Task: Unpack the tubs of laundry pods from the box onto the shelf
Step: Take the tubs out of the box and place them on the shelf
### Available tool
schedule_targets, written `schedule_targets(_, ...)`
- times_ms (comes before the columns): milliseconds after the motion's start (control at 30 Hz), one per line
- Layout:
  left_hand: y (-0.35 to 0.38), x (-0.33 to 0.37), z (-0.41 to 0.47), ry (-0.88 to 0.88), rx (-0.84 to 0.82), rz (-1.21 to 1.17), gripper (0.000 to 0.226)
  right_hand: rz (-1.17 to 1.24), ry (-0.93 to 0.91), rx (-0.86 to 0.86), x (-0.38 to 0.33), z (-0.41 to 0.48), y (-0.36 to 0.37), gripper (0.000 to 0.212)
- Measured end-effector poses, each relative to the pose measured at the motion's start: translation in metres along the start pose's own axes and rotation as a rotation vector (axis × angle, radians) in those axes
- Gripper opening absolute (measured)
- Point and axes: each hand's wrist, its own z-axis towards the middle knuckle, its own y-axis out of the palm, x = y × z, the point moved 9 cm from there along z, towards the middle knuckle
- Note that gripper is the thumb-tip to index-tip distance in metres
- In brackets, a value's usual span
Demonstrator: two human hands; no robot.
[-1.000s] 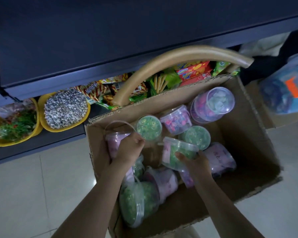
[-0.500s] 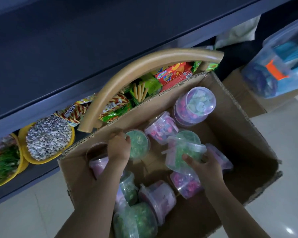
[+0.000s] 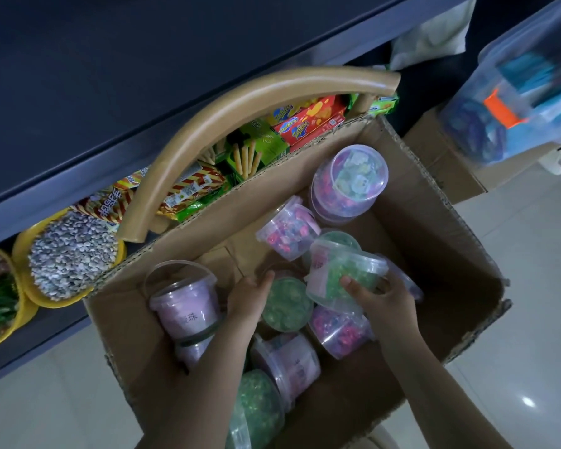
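Both hands reach into the box (image 3: 418,196). The left hand (image 3: 250,303) lies against a second green tub (image 3: 284,306) with fingers nearly straight. Its thumb is hidden, so I cannot tell whether it grips. The right hand (image 3: 382,299) curls round a green tub (image 3: 340,277) of pods, tilted and raised above the rest, thumb on its side. A purple tub (image 3: 185,306) stands left; other tubs lie below, the nearest cut off. Behind, the shelf (image 3: 143,76) holds snacks (image 3: 308,124).

Left hand (image 3: 250,303) moves from the purple tub (image 3: 185,306) to a green-pod tub (image 3: 285,307), as right hand (image 3: 382,299) lifts its tilted tub (image 3: 340,273) higher.
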Motion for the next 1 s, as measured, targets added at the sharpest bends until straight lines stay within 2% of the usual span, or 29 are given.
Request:
schedule_targets(133,0.008,0.001,0.004,-0.16,-0.04,-0.001,0.08,-0.16,-0.049,0.07,-0.006,-0.002,-0.018,0.089)
schedule_targets(267,0.026,-0.013,-0.013,-0.367,-0.197,-0.119,0.08,-0.15,-0.029,0.123,0.003,-0.002,-0.04,0.093)
schedule_targets(433,0.035,-0.019,-0.028,-0.388,-0.298,-0.161,0.078,-0.144,-0.027,0.097,0.011,-0.004,-0.04,0.096)
schedule_targets(667,0.029,-0.021,-0.043,-0.194,-0.252,-0.292,0.047,-0.135,-0.104,0.019,0.01,-0.012,-0.031,0.094)
schedule_targets(800,0.032,-0.014,-0.053,-0.077,-0.276,-0.374,0.025,-0.043,-0.093,-0.029,0.013,-0.014,-0.025,0.088)
schedule_targets(1000,0.033,-0.006,-0.063,0.061,-0.317,-0.483,0.018,0.08,-0.074,0.001,0.017,-0.007,-0.033,0.079)
